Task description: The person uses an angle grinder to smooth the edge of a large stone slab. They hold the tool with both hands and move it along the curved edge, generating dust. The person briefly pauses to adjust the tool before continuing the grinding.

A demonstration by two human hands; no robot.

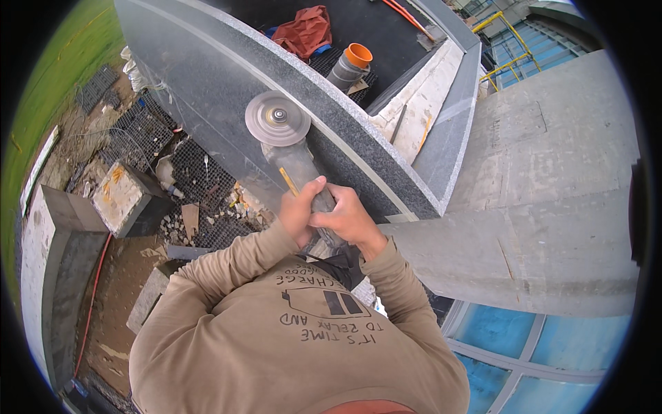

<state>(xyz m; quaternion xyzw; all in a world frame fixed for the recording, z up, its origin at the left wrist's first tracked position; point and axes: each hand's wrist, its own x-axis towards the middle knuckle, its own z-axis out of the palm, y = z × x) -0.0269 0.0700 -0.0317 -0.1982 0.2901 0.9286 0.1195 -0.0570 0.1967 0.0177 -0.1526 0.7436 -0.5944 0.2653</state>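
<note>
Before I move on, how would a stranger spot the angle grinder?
Find the speckled stone wall slanting across the upper middle. In front, the left hand and right hand grip the angle grinder. Unlike its neighbours, it carries a flat round disc.

Standing by, I see the left camera of a side-by-side pair worn on the person's head, facing steeply down and forward over the tan shirt (296, 352), which fills the lower part of its view closest to the lens. The left hand (297, 215) and right hand (356, 218) come near the middle, within arm's reach, with the angle grinder (297, 162) just beyond them. The wide fisheye draws a round field with dark corners, reaching from the grass (56, 76) at upper left to the blue glass panes (498, 332) at lower right.
</note>
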